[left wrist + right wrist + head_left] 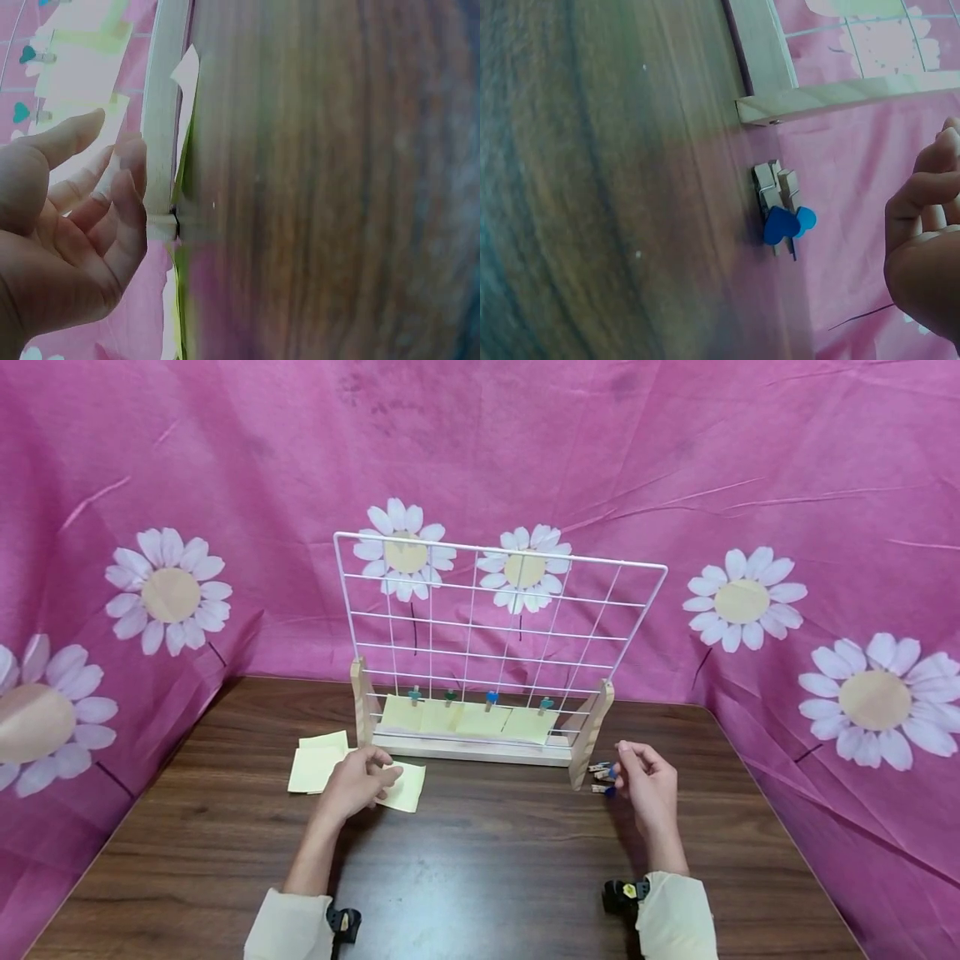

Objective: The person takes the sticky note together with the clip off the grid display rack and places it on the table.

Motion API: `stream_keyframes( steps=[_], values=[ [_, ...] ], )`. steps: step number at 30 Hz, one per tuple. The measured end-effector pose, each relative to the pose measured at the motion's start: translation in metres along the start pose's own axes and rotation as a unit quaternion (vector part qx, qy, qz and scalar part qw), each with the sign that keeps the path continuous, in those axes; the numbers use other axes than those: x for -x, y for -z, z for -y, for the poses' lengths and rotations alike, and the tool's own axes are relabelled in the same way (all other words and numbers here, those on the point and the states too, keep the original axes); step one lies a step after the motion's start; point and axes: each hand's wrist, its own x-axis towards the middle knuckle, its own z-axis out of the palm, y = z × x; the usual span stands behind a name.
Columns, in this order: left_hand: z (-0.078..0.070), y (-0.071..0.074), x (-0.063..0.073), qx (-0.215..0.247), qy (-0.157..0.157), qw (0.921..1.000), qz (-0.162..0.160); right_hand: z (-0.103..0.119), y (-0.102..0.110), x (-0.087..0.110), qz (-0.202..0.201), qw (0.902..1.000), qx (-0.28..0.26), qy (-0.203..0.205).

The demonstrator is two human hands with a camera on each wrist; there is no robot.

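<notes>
My left hand [362, 781] hovers at a loose yellow sticky note [407, 789], its fingers loosely bent with nothing between them. In the left wrist view that hand [75, 217] has its thumb apart from the fingers, and the note [187, 112] stands a little off the tabletop at one end. My right hand [651, 781] is raised beside a few small wooden clothespins [602, 773], fingers loosely curled. The right wrist view shows the clothespins with blue hearts [781, 225] lying apart from the right hand [930, 217], whose fingertips are partly cut off.
A white wire grid [495, 618] stands in a wooden base [472, 750]. Several yellow notes [480, 720] hang along its bottom, clipped by heart clothespins [491, 700]. More yellow notes [311, 768] lie left of the base on the brown table [480, 860]. Behind is a pink flowered cloth [300, 460].
</notes>
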Motion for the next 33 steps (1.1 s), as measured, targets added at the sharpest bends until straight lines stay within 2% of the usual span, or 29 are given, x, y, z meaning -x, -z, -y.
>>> stream_keyframes(
  steps=[6,13,15,19,22,27,33],
  values=[
    [-0.01,-0.011,0.0,0.028,-0.02,0.9993,0.017,0.005,-0.009,0.005,0.011,0.9989,0.0,0.045],
    [-0.02,-0.022,0.001,0.026,-0.012,0.9978,0.061,0.007,-0.019,0.008,0.034,0.9957,0.018,0.085],
    [-0.022,-0.026,0.001,0.025,-0.018,0.9975,0.063,0.007,-0.02,0.008,0.044,0.9945,0.022,0.093],
    [-0.025,-0.033,0.0,0.034,-0.052,0.9965,0.057,0.006,-0.024,0.009,0.062,0.9918,0.033,0.107],
    [-0.027,-0.038,-0.001,0.052,-0.067,0.9946,0.06,0.006,-0.028,0.009,0.068,0.9897,0.048,0.116],
    [-0.031,-0.045,-0.002,0.111,-0.065,0.9888,0.076,0.007,-0.034,0.01,0.077,0.9858,0.069,0.133],
    [-0.036,-0.056,-0.003,0.165,-0.069,0.9801,0.085,0.021,-0.044,0.022,0.101,0.9794,0.084,0.154]
  ],
)
